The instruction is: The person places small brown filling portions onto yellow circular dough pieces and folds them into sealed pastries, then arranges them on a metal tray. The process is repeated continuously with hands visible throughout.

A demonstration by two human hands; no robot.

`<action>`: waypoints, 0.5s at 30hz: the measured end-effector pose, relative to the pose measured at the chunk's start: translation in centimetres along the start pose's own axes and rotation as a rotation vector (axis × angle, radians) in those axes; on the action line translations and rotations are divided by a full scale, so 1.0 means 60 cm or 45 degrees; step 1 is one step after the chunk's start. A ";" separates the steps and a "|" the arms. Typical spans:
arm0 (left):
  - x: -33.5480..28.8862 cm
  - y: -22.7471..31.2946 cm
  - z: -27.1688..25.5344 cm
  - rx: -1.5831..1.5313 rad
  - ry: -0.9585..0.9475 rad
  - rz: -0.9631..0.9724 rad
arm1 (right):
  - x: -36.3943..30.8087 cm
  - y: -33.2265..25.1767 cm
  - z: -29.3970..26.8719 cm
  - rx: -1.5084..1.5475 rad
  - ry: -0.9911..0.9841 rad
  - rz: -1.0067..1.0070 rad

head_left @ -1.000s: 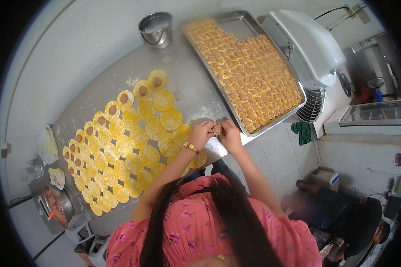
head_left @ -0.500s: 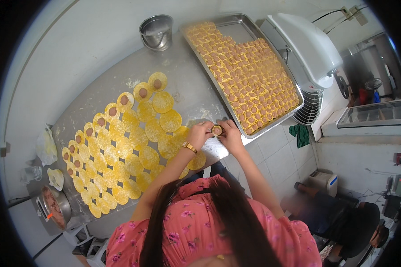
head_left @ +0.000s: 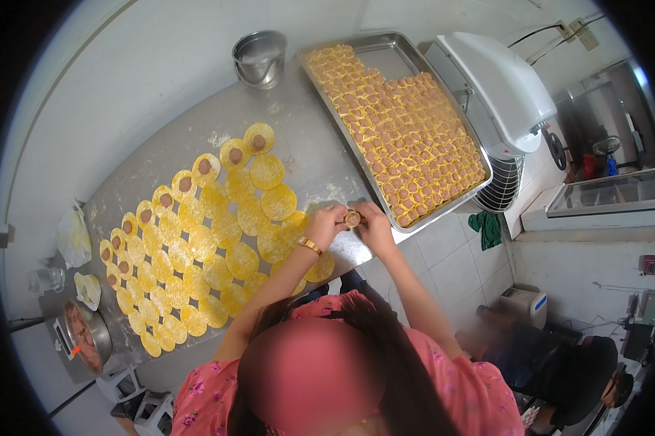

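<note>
- Left hand (head_left: 326,227) and right hand (head_left: 375,227) together pinch one small filled dumpling (head_left: 352,219).
- Tray (head_left: 387,58) lies just beyond right hand, the nearer one; its long axis slants away leftward.

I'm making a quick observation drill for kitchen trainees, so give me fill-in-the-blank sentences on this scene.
The left hand and right hand together hold exactly ____ meat-filled dumpling.
The gold-coloured wristband is on the ____ wrist.
The flat round wrappers on the metal table are ____ in colour.
The tray is to the ____ of the wrappers.

Missing words: one; left; yellow; right.
</note>
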State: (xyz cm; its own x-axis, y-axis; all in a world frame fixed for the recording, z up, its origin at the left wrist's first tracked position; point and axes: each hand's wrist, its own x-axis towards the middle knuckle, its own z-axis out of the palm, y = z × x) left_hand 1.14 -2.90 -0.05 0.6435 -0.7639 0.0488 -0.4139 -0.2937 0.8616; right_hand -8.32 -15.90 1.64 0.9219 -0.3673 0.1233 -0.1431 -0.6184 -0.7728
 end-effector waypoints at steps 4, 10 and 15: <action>0.000 -0.017 0.007 -0.042 -0.029 -0.036 | -0.007 -0.001 0.005 -0.017 -0.021 0.069; -0.003 -0.013 0.004 -0.088 -0.047 -0.092 | -0.004 -0.004 -0.004 -0.069 -0.072 0.024; -0.015 -0.016 -0.018 -0.068 -0.009 -0.209 | -0.007 0.003 0.001 -0.241 -0.100 -0.213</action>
State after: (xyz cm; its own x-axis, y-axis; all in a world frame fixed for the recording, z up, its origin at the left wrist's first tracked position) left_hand 1.66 -1.32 -0.35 0.6948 -0.7125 -0.0980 -0.2687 -0.3836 0.8835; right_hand -8.73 -15.77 1.42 0.9625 -0.1985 0.1849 -0.0443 -0.7874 -0.6148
